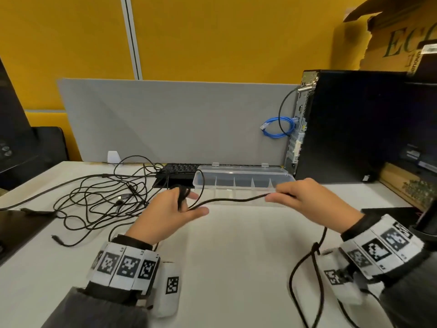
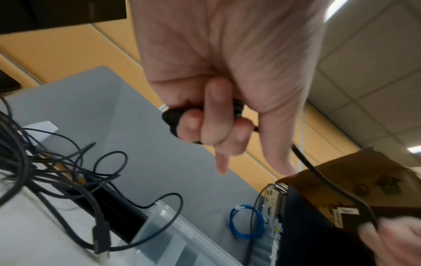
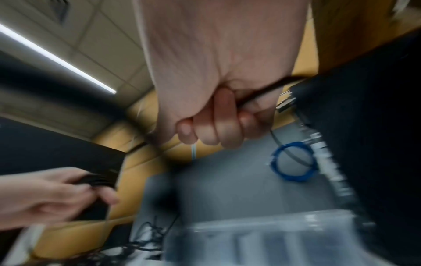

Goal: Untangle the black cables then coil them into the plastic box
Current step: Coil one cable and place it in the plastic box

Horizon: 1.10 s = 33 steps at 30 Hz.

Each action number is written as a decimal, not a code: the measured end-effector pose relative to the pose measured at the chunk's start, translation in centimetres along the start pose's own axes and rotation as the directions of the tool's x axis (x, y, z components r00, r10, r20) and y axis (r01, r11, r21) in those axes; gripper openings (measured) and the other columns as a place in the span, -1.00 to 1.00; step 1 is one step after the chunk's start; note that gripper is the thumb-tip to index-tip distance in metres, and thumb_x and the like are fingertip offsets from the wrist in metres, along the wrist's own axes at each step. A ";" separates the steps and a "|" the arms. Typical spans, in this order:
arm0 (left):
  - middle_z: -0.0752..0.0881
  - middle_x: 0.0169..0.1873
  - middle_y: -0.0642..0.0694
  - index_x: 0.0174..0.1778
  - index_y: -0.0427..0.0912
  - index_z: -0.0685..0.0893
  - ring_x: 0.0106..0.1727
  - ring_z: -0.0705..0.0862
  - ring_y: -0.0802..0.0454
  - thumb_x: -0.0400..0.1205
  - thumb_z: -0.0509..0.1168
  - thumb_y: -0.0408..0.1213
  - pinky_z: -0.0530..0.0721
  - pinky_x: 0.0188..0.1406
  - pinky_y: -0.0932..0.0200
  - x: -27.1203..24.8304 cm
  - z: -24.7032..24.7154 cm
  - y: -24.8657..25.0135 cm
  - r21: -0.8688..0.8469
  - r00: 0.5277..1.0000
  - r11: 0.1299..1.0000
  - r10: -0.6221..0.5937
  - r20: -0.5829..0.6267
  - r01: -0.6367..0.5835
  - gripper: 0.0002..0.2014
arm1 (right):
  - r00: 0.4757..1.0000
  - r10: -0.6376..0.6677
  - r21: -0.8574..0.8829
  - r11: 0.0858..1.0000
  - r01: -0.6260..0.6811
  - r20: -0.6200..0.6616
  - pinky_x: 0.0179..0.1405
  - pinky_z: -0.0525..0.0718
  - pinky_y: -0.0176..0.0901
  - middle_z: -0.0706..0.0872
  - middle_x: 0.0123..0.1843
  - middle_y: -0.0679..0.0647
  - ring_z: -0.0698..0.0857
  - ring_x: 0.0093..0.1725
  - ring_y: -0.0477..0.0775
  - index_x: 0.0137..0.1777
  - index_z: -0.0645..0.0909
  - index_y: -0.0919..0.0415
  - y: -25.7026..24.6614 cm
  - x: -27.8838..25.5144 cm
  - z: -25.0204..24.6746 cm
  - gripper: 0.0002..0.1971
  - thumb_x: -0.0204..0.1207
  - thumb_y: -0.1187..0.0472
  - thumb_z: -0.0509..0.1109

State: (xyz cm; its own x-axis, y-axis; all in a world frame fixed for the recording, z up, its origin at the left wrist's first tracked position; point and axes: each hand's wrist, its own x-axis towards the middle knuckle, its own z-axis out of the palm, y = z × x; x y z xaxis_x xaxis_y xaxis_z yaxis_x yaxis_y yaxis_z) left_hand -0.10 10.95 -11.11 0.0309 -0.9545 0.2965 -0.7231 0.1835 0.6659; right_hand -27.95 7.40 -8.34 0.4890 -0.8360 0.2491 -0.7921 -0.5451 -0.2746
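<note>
I am holding one black cable (image 1: 233, 200) stretched left to right across the middle of the frame, just in front of the plastic box (image 1: 243, 181). My left hand (image 1: 169, 213) is gripping a small bundle of its coiled loops, fingers (image 2: 213, 126) curled round them. My right hand (image 1: 312, 201) is pinching the cable further along; its tail is hanging down at lower right. The box is lying open with its long axis left to right. The remaining tangled cables (image 1: 99, 197) are sprawling at the left on the white tabletop (image 1: 236, 256). A grey partition (image 1: 177, 119), yellow wall (image 1: 212, 36) and black computer tower (image 1: 350, 124) are standing behind.
</note>
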 end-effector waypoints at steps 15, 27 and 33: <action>0.61 -0.28 -0.24 0.12 -0.33 0.64 -0.23 0.54 -0.10 0.60 0.28 -0.03 0.43 -0.31 0.10 0.8 -4.2 -4.8 -0.204 0.754 0.928 -0.372 -0.542 0.311 -0.60 | 0.918 0.397 -0.116 0.911 -0.396 -0.011 -0.27 0.50 -0.26 0.65 -0.26 0.09 0.65 -0.25 0.04 -0.11 0.58 0.15 9.1 -1.0 -3.8 -0.41 0.30 -0.34 0.01; 0.55 -0.44 -0.11 -0.28 -0.23 0.56 -0.42 0.47 0.00 0.61 0.22 0.06 0.45 -0.39 0.14 0.8 -2.4 -2.9 -0.259 0.860 0.883 -0.452 -0.238 0.392 -0.61 | 0.827 0.330 -0.429 0.733 -0.529 -0.456 0.31 0.42 0.39 0.50 0.35 0.28 0.47 0.33 0.34 0.56 0.25 0.11 6.6 -0.4 -2.7 -0.21 0.38 -0.13 0.43; 0.43 -0.60 0.08 -0.08 -0.18 0.71 -0.63 0.30 0.17 0.62 0.21 -0.01 0.30 -0.65 0.39 0.0 -0.6 -0.4 -0.438 0.966 0.861 -0.240 0.101 0.259 -0.69 | 0.998 -0.062 0.035 0.997 0.063 -0.005 0.58 0.13 0.16 0.22 0.57 -0.12 0.15 0.57 -0.05 0.62 -0.17 -0.18 -7.5 0.7 2.7 -0.24 0.49 -0.33 0.04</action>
State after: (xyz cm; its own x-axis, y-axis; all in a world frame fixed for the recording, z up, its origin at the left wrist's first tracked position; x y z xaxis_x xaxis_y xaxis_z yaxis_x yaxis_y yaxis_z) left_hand 0.60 11.02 -11.04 0.1332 -0.9894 0.0575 -0.3124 0.0132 0.9499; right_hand -20.66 10.75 -8.63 0.5357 -0.8000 0.2702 -0.7466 -0.5982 -0.2910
